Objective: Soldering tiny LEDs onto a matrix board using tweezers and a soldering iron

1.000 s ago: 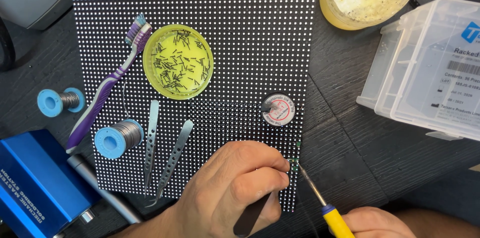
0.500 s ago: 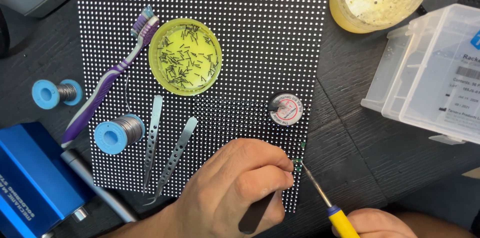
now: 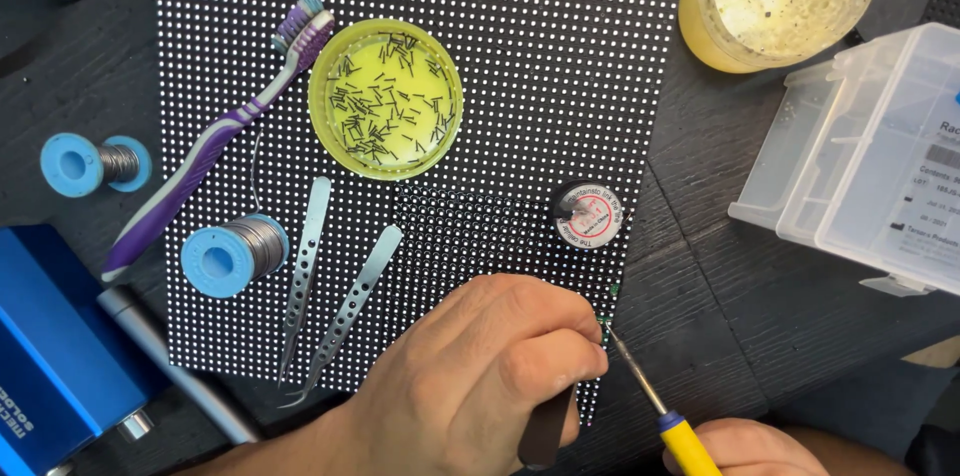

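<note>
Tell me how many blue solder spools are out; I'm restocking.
2: one solder spool lies on the dotted panel beside the tweezers; the other sits on the dark table, left of the toothbrush.
</note>
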